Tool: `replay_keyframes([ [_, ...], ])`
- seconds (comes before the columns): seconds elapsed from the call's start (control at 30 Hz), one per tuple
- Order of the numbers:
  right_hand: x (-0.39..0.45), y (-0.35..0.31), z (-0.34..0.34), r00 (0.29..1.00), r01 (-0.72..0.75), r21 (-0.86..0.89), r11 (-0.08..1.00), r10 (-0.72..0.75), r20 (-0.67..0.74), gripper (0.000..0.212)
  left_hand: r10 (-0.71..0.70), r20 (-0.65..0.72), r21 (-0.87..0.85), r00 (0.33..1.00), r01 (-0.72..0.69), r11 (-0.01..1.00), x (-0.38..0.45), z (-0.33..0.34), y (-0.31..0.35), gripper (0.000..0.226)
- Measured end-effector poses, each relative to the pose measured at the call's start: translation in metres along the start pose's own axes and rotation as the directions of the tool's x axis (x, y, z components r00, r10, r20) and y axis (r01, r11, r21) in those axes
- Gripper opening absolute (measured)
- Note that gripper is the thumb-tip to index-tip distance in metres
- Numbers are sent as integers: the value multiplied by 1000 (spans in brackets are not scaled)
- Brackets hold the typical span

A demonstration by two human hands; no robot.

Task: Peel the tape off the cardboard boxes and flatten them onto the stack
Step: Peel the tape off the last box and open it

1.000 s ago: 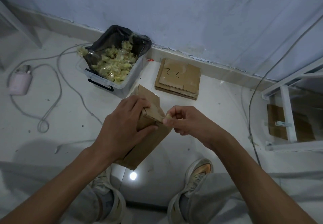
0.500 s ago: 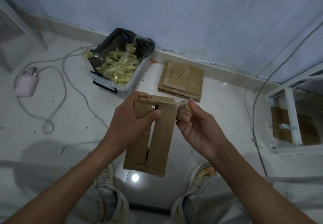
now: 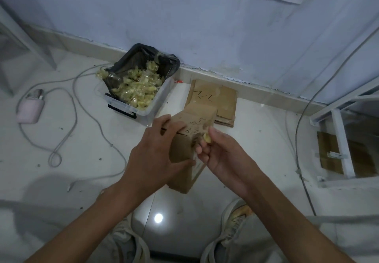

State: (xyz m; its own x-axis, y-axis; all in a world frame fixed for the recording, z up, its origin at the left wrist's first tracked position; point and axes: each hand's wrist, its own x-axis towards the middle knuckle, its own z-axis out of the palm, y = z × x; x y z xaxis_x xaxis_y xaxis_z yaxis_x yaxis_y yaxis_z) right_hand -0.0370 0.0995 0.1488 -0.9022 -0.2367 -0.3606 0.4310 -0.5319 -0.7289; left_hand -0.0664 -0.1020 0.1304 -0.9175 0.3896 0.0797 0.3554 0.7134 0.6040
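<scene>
The left hand [image 3: 155,156] wraps the cardboard box [image 3: 184,152] over the floor, thumb pressed across its near face, fingers curled over the far edge. The right hand [image 3: 221,156] pinches a yellowish wad of tape [image 3: 207,138] at the box's right edge; its fingertips blur together. The box's lower part is hidden behind the left hand. Farther off, the flattened stack [image 3: 223,102] lies against the wall, right of the bin [image 3: 143,90].

Between the bin [image 3: 151,106] and the stack [image 3: 223,98] lies bare floor [image 3: 176,96]; cables [image 3: 86,117] cross the left side.
</scene>
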Motion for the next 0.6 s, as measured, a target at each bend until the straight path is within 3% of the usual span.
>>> replay_keyframes([
  [0.17, -3, -21, -8, 999, -22, -453, 891, 8, -32, 25, -18, 116, -181, 993, 38, 983, 4, 0, -11, 72],
  [0.23, -2, -26, -10, 999, -37, -362, 931, 37, -8, 26, -39, 165, -304, 986, 89, 948, 3, -1, -8, 63],
  [0.33, 0, -27, -13, 992, -115, -25, 993, 116, 42, 26, -116, 252, -445, 961, 221, 868, 3, -6, -8, 53],
  [0.43, 0, -25, -13, 991, -128, 53, 990, 126, 51, 22, -146, 290, -481, 946, 276, 832, 1, -9, -7, 57],
  [0.5, -1, -27, -12, 992, -128, 21, 991, 128, 8, 23, -149, 292, -473, 945, 278, 836, 0, -10, -7, 56],
  [0.6, -1, -34, -15, 990, -108, -270, 957, 78, -118, 38, -136, 262, -422, 955, 240, 874, 2, -13, -9, 50],
])
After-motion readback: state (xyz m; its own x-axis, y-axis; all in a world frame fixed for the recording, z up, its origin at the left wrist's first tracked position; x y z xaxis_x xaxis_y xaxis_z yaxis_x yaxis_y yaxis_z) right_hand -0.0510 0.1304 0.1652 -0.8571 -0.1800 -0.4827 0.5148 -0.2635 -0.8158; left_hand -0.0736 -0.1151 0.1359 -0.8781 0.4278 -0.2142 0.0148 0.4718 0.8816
